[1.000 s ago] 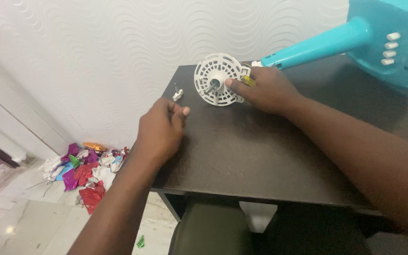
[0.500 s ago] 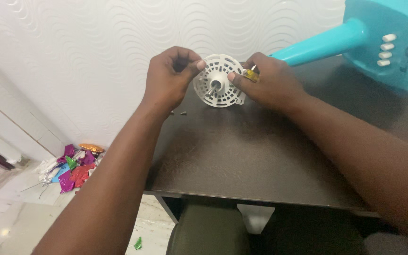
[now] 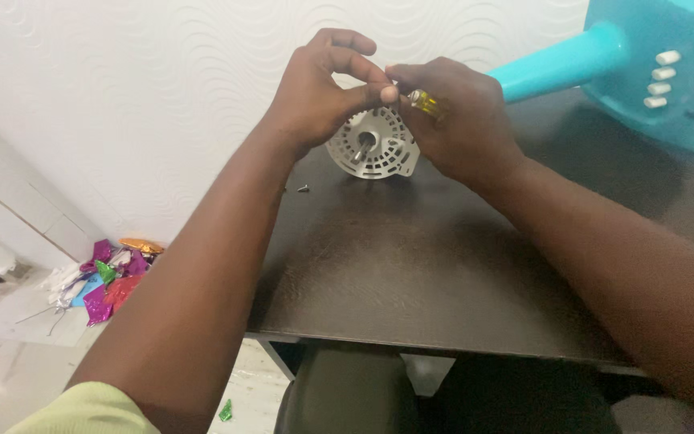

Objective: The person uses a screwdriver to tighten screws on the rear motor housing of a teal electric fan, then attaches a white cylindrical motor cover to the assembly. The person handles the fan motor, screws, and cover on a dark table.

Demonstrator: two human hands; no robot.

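Head view: both hands (image 3: 395, 104) pinching atop round slotted white plastic disc (image 3: 373, 147); glossy dark table (image 3: 411, 265).

A white, round, slotted plastic housing (image 3: 373, 146) is standing on edge near the far side of the dark surface (image 3: 411, 257) — its face, with a short metal shaft at the centre, is pointing toward me. A yellow-handled screwdriver (image 3: 426, 102) is lying just above its rim.
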